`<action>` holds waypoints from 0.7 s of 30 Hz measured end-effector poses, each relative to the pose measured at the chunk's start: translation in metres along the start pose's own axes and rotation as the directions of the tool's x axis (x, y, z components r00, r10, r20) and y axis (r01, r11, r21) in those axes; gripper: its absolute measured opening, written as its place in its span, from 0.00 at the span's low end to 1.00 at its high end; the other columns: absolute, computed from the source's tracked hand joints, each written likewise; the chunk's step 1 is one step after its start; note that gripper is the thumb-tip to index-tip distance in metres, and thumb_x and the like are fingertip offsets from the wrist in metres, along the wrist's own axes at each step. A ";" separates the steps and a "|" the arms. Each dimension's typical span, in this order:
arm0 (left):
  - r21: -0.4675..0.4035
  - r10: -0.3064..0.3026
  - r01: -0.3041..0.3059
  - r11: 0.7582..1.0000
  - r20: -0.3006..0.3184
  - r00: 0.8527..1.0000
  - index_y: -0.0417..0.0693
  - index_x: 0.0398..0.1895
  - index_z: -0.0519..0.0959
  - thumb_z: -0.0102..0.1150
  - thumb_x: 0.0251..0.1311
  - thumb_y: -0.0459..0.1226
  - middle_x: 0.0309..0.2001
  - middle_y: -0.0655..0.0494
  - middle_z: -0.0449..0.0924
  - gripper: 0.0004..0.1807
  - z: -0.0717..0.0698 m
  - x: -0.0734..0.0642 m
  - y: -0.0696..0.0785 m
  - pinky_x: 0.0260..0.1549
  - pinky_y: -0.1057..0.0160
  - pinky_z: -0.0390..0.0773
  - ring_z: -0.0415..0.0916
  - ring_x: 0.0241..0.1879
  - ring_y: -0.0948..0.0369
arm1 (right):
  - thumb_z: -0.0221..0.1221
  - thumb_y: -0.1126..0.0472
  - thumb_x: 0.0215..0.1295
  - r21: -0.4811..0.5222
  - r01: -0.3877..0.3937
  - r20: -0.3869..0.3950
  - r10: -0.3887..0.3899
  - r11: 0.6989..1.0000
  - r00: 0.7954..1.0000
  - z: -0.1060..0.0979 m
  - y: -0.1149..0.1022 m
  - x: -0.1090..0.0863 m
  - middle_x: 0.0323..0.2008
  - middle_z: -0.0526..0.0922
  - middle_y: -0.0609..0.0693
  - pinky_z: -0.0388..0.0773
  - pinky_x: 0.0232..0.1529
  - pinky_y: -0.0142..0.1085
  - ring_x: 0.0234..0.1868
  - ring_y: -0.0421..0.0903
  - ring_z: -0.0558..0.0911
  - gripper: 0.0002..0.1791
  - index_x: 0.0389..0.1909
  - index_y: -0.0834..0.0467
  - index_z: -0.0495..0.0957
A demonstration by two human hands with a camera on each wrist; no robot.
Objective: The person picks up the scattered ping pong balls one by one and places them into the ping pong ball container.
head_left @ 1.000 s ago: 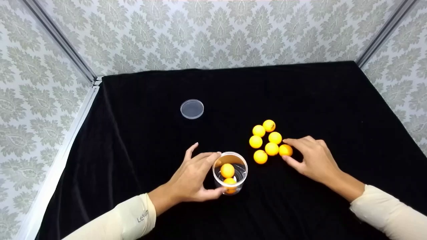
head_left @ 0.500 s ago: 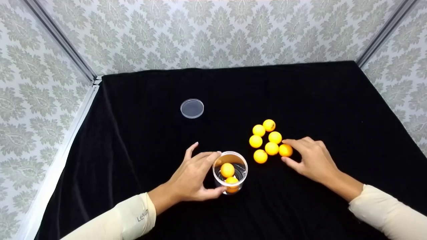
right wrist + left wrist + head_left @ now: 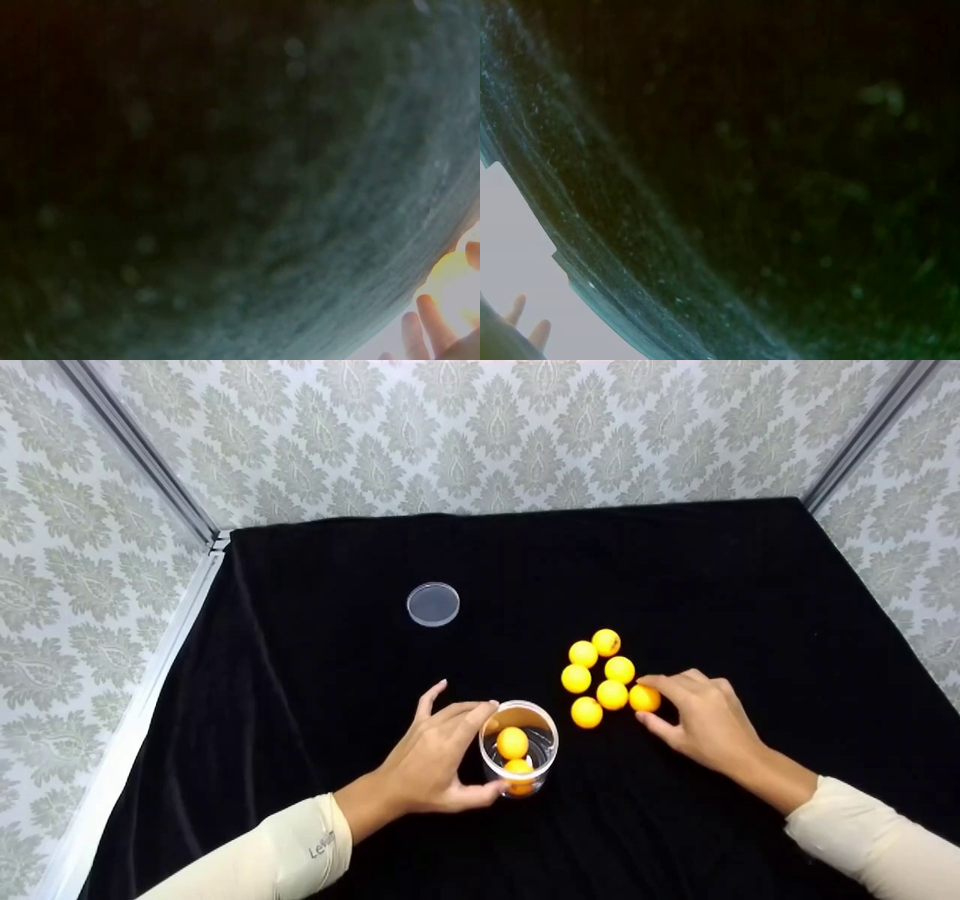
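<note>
Fingers of the right hand [image 3: 701, 716] pinch an orange spherical plastic ball [image 3: 645, 698]; the clear cylindrical plastic container [image 3: 555, 748], gripped by the left hand [image 3: 435, 754], lies leftward of them, nearer the wearer.

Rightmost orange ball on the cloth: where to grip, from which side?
I'd pinch the rightmost ball at its widest, across its near and far sides, coming in from the right. It's round with no handle, so opposite points should hold best. A neighbouring ball crowds its left; the right hand is on its right.
</note>
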State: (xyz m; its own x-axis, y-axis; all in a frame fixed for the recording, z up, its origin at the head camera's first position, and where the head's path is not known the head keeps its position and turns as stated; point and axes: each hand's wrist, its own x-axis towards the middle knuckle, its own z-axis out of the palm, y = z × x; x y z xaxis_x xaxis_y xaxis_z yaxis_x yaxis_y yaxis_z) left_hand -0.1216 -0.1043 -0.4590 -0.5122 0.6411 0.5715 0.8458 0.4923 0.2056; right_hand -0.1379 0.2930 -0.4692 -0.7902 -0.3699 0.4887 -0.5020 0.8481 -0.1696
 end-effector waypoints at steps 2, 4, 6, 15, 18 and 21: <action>0.003 -0.003 0.003 1.000 0.001 1.000 0.45 0.69 0.69 0.68 0.49 0.64 0.59 0.52 0.83 0.49 0.000 0.000 0.000 0.65 0.28 0.61 0.80 0.59 0.56 | 0.75 0.49 0.53 0.000 -0.003 -0.004 0.003 1.000 1.000 -0.001 0.000 0.000 0.40 0.90 0.45 0.75 0.34 0.48 0.40 0.46 0.85 0.23 0.50 0.49 0.86; 0.004 -0.003 0.003 1.000 0.000 1.000 0.45 0.69 0.69 0.68 0.49 0.64 0.59 0.52 0.83 0.49 0.000 0.000 0.000 0.65 0.28 0.61 0.80 0.59 0.56 | 0.75 0.49 0.53 0.001 -0.003 -0.014 0.003 1.000 1.000 -0.002 0.001 0.001 0.40 0.90 0.45 0.75 0.34 0.48 0.40 0.46 0.85 0.23 0.50 0.50 0.86; 0.003 -0.003 0.003 1.000 -0.003 1.000 0.45 0.69 0.69 0.68 0.49 0.65 0.59 0.52 0.83 0.49 0.000 0.000 0.001 0.65 0.29 0.61 0.80 0.59 0.56 | 0.75 0.50 0.53 0.002 -0.003 -0.026 0.003 1.000 1.000 -0.004 0.001 0.002 0.40 0.90 0.45 0.75 0.33 0.48 0.40 0.47 0.85 0.22 0.50 0.50 0.86; -0.001 -0.009 0.009 1.000 0.005 1.000 0.45 0.69 0.69 0.68 0.49 0.65 0.59 0.52 0.83 0.49 0.001 0.000 0.001 0.66 0.29 0.60 0.80 0.59 0.56 | 0.75 0.49 0.52 0.035 -0.022 -0.082 0.025 0.999 0.996 -0.015 -0.008 0.009 0.40 0.89 0.45 0.73 0.36 0.51 0.39 0.47 0.84 0.22 0.49 0.50 0.86; -0.003 -0.009 0.009 1.000 0.004 1.000 0.45 0.69 0.69 0.68 0.49 0.65 0.59 0.52 0.83 0.49 0.001 0.001 0.001 0.66 0.29 0.60 0.80 0.59 0.56 | 0.75 0.49 0.53 0.039 -0.015 -0.083 0.018 0.999 0.996 -0.019 -0.014 0.013 0.40 0.89 0.45 0.72 0.36 0.49 0.39 0.46 0.83 0.23 0.49 0.50 0.86; -0.006 -0.005 0.005 1.000 -0.003 1.000 0.45 0.69 0.69 0.68 0.49 0.65 0.58 0.52 0.83 0.49 0.001 0.001 0.001 0.65 0.28 0.61 0.80 0.59 0.56 | 0.75 0.49 0.53 0.043 -0.003 -0.088 0.006 0.999 0.996 -0.021 -0.019 0.016 0.40 0.89 0.45 0.71 0.35 0.48 0.39 0.46 0.83 0.23 0.50 0.50 0.86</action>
State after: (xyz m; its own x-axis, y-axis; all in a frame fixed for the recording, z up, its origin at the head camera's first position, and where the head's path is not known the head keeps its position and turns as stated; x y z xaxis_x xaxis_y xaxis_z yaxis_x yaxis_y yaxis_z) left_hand -0.1210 -0.1028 -0.4587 -0.5161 0.6365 0.5732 0.8439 0.4924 0.2130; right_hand -0.1333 0.2788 -0.4404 -0.7595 -0.3299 0.5606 -0.5146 0.8319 -0.2076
